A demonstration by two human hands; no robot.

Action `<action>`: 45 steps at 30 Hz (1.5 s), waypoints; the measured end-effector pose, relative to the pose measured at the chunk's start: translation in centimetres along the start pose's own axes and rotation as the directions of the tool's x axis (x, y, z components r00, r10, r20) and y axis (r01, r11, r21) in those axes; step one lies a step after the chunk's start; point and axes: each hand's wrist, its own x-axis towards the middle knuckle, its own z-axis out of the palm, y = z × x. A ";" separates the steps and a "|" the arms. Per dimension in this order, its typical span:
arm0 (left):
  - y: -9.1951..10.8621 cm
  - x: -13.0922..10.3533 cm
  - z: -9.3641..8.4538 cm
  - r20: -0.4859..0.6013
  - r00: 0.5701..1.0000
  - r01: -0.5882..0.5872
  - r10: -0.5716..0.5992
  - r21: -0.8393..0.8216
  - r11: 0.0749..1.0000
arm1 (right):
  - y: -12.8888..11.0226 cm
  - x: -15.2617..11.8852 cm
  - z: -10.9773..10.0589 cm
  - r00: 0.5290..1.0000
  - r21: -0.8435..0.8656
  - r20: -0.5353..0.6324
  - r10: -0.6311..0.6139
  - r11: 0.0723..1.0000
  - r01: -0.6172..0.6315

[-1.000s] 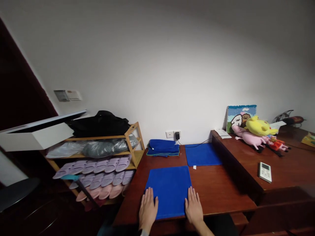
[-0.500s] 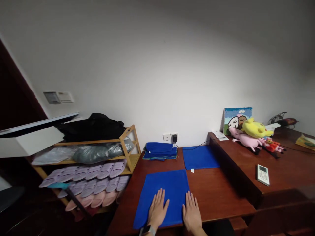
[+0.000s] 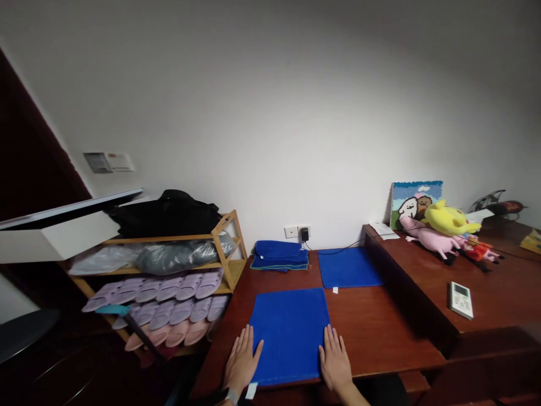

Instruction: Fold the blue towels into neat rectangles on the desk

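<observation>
We have our left hand [image 3: 242, 361] open and palm down at the lower-left side of the flat, square blue cloth [image 3: 290, 335], the thumb apart and the other fingers nearly together. Our right hand [image 3: 335, 361] is open and palm down too, fingers extended over the cloth's lower-right edge. Neither hand grips anything. The cloth lies at six o'clock on the reddish-brown wooden table [image 3: 359, 332], a small white tag [image 3: 251, 391] beside our left hand. We see a folded blue cloth stack [image 3: 281, 255] at twelve o'clock from it and another flat blue cloth [image 3: 350, 268] at one o'clock.
</observation>
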 end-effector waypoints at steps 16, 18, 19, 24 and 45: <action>17.2 6.1 1.8 -0.021 0.924 -0.382 0.382 -0.090 0.920 | -1.3 13.6 -4.5 0.993 -0.076 0.114 0.020 0.997 -0.011; 17.3 6.0 2.8 -0.015 0.927 -0.376 0.376 -0.081 0.923 | -1.1 14.8 -3.9 0.992 -0.087 0.122 0.020 0.996 -0.010; 17.1 5.8 3.3 -0.023 0.925 -0.379 0.378 -0.075 0.923 | -0.9 15.2 -3.5 0.992 -0.089 0.123 0.013 0.996 -0.003; 16.4 5.4 4.7 -0.077 0.918 -0.394 0.389 -0.048 0.918 | -0.2 15.6 -1.3 0.997 -0.061 0.070 -0.025 0.998 0.029; 2.9 10.6 2.6 0.001 1.000 -0.023 0.023 -0.008 1.000 | -0.1 15.4 -1.5 0.997 -0.049 0.072 -0.010 0.999 0.013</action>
